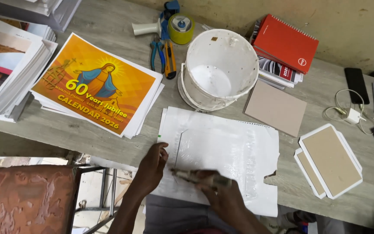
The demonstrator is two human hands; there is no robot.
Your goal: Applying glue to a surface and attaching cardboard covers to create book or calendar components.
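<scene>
Nearest, at the bottom edge: grey trousers, two bare forearms reaching up over the counter (pixel 109 143). To the left, below the counter edge, a worn red stool seat (pixel 27 197) on a metal frame.

Right hand (pixel 221 195) with its grip clamped on a brush (pixel 198 177), blurred, lying crosswise with its tip pointing left, low over a white sheet (pixel 230 147). Left hand (pixel 152 167) just beside the brush tip, fingers bent and pressed down on the left part of the same sheet, holding nothing. Sheet itself flat on the counter right in front, glossy and streaked, torn along its right edge, a stack of the same white paper under it.

Further right on the counter: two brown boards with white borders (pixel 332 160), overlapping. Beyond them a plain brown card (pixel 275 106).

Left of the sheet, a pile of orange printed calendar covers (pixel 96 84), tilted; further left, more stacked prints (pixel 9 65).

Behind the sheet, touching its top edge, a white bucket (pixel 219 71) smeared white inside. Further back: blue-handled pliers (pixel 156 52), a yellow utility knife (pixel 170 58), a tape dispenser (pixel 169 26). Right of the bucket, a red spiral notebook (pixel 285 43) on other booklets; far right, a black phone (pixel 356 84) and a white charger with cable (pixel 351 113).
</scene>
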